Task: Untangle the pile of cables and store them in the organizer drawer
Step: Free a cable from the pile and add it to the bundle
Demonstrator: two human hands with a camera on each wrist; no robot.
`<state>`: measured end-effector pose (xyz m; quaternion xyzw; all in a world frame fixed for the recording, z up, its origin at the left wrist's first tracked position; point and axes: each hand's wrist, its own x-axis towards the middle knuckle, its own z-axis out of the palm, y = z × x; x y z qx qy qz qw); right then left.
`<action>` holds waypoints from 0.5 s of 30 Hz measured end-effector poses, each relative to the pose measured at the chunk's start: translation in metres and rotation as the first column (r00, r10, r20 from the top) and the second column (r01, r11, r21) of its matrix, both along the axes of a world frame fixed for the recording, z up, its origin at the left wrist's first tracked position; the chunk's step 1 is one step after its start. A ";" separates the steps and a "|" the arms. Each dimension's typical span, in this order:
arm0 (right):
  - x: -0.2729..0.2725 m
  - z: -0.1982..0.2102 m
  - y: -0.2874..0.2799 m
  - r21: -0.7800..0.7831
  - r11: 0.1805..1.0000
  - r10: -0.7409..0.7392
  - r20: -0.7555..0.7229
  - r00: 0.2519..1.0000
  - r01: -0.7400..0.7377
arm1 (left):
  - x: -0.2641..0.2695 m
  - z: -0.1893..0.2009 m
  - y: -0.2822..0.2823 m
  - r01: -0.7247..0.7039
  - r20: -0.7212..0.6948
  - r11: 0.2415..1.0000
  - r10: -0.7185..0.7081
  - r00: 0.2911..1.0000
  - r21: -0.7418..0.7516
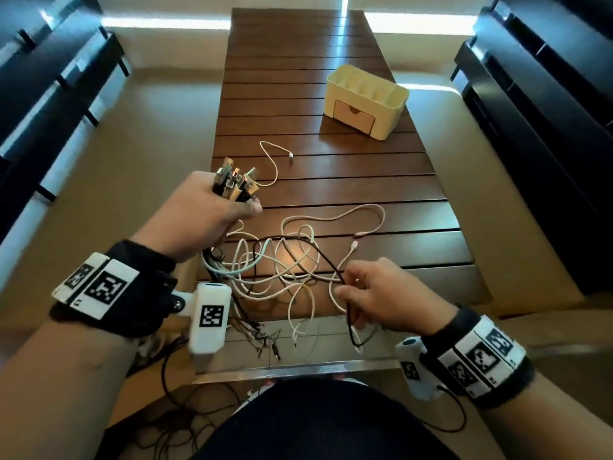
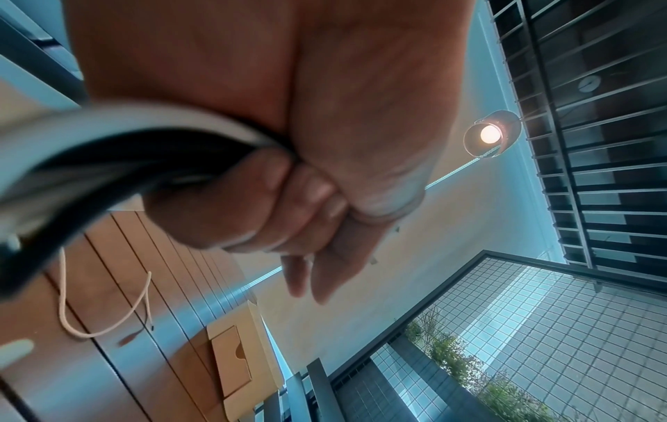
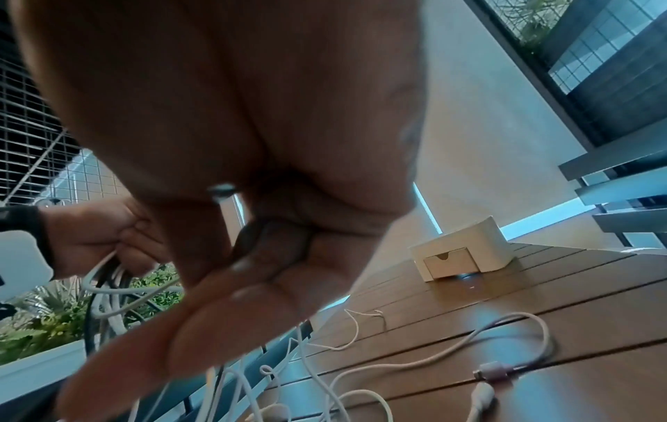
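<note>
My left hand (image 1: 212, 207) grips a bundle of cable plug ends (image 1: 234, 184), held upright above the table's near left part; the cords (image 2: 108, 160) run out from under its curled fingers. From it a tangle of white and black cables (image 1: 285, 260) spreads over the near edge of the table and hangs off it. My right hand (image 1: 374, 293) pinches a black cable (image 1: 345, 293) and a white one out of the tangle. A pink cable (image 1: 365, 220) lies loose to the right. The cream organizer (image 1: 365, 101) stands far right, its small drawer (image 1: 353, 117) closed.
A single white cable (image 1: 272, 161) lies apart in the middle of the brown slatted table (image 1: 331, 184). Dark benches (image 1: 49, 94) flank the table on both sides. More wires hang below the near table edge (image 1: 265, 343).
</note>
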<state>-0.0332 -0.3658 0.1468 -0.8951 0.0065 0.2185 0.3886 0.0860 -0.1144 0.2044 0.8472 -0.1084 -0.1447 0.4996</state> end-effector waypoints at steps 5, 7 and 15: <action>0.005 0.025 -0.005 -0.205 0.968 -0.047 0.419 0.907 0.145 | 0.002 -0.001 0.008 0.013 0.020 1.000 -0.012 1.000 -0.027; 0.005 0.039 -0.009 -0.252 0.950 -0.033 0.505 0.862 0.184 | 0.003 -0.001 0.011 0.005 0.034 0.999 -0.003 0.999 -0.045; -0.004 0.021 0.008 -0.254 0.943 -0.145 0.264 0.954 0.214 | 0.006 -0.002 0.014 0.030 0.026 0.994 -0.027 0.999 -0.101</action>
